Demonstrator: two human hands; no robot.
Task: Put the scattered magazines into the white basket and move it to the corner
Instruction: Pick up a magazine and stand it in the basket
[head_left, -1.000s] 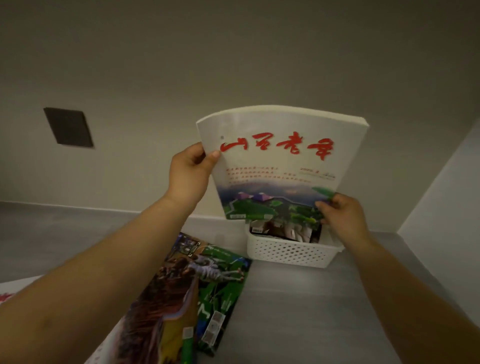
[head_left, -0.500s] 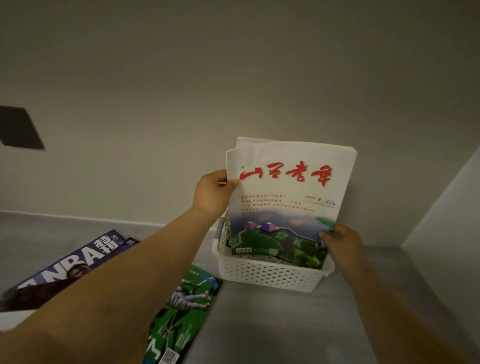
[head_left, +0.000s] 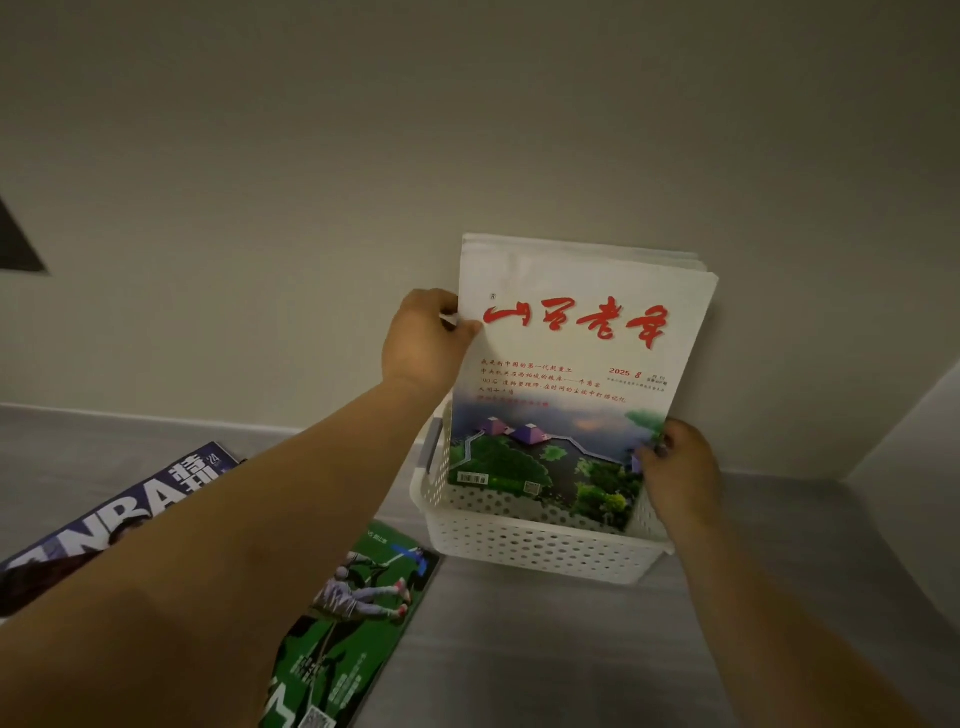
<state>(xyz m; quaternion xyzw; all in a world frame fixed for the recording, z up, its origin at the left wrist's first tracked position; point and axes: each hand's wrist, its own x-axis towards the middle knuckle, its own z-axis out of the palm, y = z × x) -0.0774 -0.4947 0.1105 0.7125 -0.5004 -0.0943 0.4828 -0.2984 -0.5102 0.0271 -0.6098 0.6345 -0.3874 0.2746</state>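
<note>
A white magazine with red characters (head_left: 571, 364) stands upright with its bottom edge inside the white perforated basket (head_left: 540, 545) on the grey floor by the wall. My left hand (head_left: 426, 338) pinches the magazine's upper left edge. My right hand (head_left: 675, 467) grips its lower right edge just above the basket's rim. A green football magazine (head_left: 353, 618) lies flat on the floor left of the basket. A dark NBA magazine (head_left: 119, 514) lies further left, partly hidden by my left forearm.
The beige wall rises right behind the basket. A side wall (head_left: 914, 493) meets it at the right, forming a corner. A dark wall plate (head_left: 15, 244) shows at the far left. Grey floor lies in front of the basket.
Both hands lowered the white magazine from above the basket until its bottom edge went inside. The view shifted, bringing the NBA magazine into sight.
</note>
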